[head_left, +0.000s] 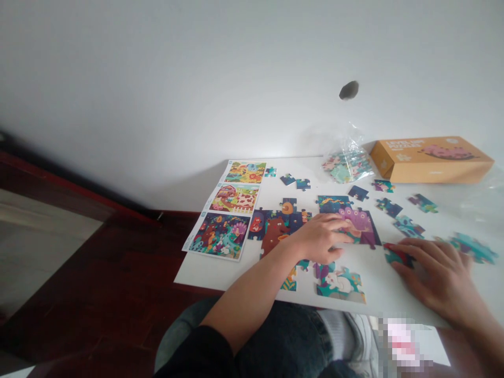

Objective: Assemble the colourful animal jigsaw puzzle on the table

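A partly joined jigsaw puzzle [356,223] with a purple turkey and a brown bear lies on the white table [220,275]. My left hand [321,237] lies flat on its middle, fingers stretched out over the joined pieces. My right hand [437,273] rests on the table to the right, fingers extended, fingertips touching a loose red and teal puzzle piece [396,255]. A joined chunk with a white rabbit [340,283] lies near the table's front edge, below my left hand.
A reference sheet [230,210] with three pictures lies at the table's left edge. Several loose pieces [388,206] are scattered at the back right. A clear bag of pieces [346,165] and an orange box [431,160] stand by the wall. Dark wooden floor lies left.
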`<action>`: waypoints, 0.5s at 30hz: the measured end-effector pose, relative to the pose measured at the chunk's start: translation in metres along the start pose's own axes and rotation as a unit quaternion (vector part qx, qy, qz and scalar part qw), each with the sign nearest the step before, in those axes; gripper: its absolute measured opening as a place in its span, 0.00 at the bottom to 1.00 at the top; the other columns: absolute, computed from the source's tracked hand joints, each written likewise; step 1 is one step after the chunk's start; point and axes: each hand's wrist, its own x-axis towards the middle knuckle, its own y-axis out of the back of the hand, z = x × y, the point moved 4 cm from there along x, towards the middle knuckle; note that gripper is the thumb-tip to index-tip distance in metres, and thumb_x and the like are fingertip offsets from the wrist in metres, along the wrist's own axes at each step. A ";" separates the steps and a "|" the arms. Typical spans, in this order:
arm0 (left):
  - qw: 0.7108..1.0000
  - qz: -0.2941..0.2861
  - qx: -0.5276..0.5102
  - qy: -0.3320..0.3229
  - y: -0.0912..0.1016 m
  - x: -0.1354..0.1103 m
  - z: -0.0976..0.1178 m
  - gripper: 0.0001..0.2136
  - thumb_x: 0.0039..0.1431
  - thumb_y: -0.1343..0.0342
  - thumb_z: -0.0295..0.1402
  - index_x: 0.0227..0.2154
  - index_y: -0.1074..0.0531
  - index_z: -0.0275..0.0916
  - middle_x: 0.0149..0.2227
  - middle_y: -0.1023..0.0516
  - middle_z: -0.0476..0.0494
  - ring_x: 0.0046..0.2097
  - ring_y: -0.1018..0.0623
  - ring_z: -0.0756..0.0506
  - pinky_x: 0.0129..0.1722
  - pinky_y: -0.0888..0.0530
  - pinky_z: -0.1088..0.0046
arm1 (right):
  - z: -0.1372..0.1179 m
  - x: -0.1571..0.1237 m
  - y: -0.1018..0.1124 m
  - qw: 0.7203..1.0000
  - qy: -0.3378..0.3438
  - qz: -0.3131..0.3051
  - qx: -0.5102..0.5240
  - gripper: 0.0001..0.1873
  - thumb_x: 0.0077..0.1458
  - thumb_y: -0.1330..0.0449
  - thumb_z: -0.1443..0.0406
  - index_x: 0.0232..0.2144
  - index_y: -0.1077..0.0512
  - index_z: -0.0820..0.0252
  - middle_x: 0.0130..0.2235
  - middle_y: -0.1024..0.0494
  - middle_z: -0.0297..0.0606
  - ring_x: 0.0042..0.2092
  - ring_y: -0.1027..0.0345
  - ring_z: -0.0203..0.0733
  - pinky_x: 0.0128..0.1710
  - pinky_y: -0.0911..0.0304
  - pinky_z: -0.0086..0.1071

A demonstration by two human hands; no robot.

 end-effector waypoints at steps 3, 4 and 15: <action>1.000 -0.005 -0.007 0.004 0.000 0.000 -0.001 0.16 0.61 0.45 0.33 0.50 0.22 0.39 0.62 0.29 0.39 0.65 0.34 0.40 0.66 0.38 0.59 | 0.002 0.000 -0.001 1.000 0.000 -0.002 0.010 0.16 0.61 0.43 0.53 0.46 0.24 0.50 0.48 0.22 0.42 0.47 0.31 0.56 0.50 0.45 0.52; 1.000 -0.005 -0.009 0.006 0.000 0.000 -0.001 0.16 0.61 0.45 0.32 0.51 0.22 0.40 0.62 0.29 0.40 0.65 0.34 0.40 0.66 0.38 0.59 | 0.002 0.000 -0.001 1.000 -0.001 -0.001 0.012 0.16 0.61 0.43 0.52 0.46 0.24 0.50 0.47 0.22 0.43 0.47 0.31 0.56 0.50 0.45 0.53; 0.999 -0.028 -0.008 0.012 0.004 0.002 0.002 0.16 0.61 0.44 0.32 0.51 0.22 0.41 0.63 0.30 0.40 0.66 0.35 0.41 0.68 0.40 0.59 | -0.003 0.003 0.008 0.998 -0.016 0.021 0.051 0.16 0.58 0.40 0.52 0.45 0.26 0.50 0.43 0.25 0.45 0.45 0.28 0.57 0.47 0.39 0.53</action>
